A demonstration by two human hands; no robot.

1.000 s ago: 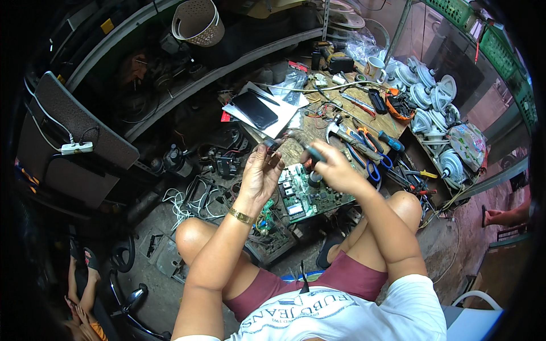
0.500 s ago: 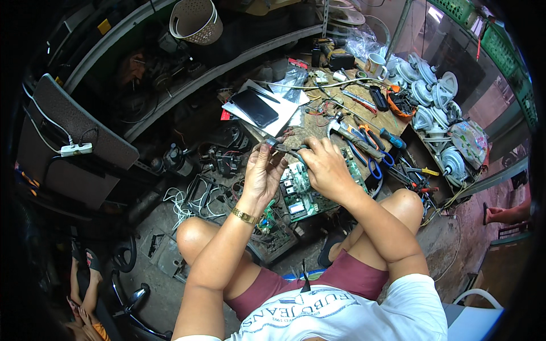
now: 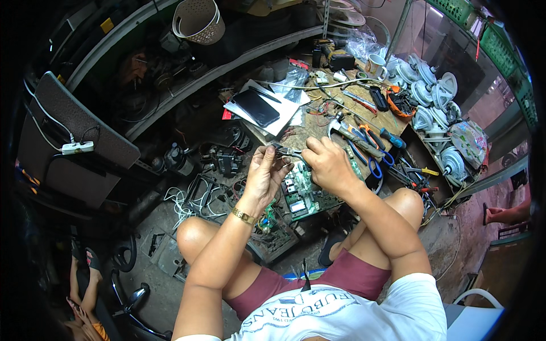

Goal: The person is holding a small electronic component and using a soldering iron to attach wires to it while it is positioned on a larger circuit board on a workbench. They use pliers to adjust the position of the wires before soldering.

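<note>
My right hand (image 3: 331, 167) is closed around the handles of a pair of pliers (image 3: 296, 154), whose metal jaws point left. Between the thumb and fingers of my left hand (image 3: 263, 173) is a small dark part (image 3: 277, 148), right at the jaws of the pliers. Its kind is too small to make out, and my fingers cover some of it. Beneath both hands lies a green circuit board (image 3: 310, 200) with many components. A gold watch (image 3: 244, 216) circles my left wrist.
To the right lie a hammer (image 3: 358, 139), blue-handled scissors (image 3: 375, 169) and a screwdriver (image 3: 392, 138). A black phone (image 3: 256, 108) rests on white sheets. White cable (image 3: 185, 209) coils at left. Pale wheel-like parts (image 3: 422, 92) are heaped at far right. Another person's legs (image 3: 88, 284) show lower left.
The small part in my left hand has tipped and moved slightly lower. My right hand has shifted a little right with the pliers.
</note>
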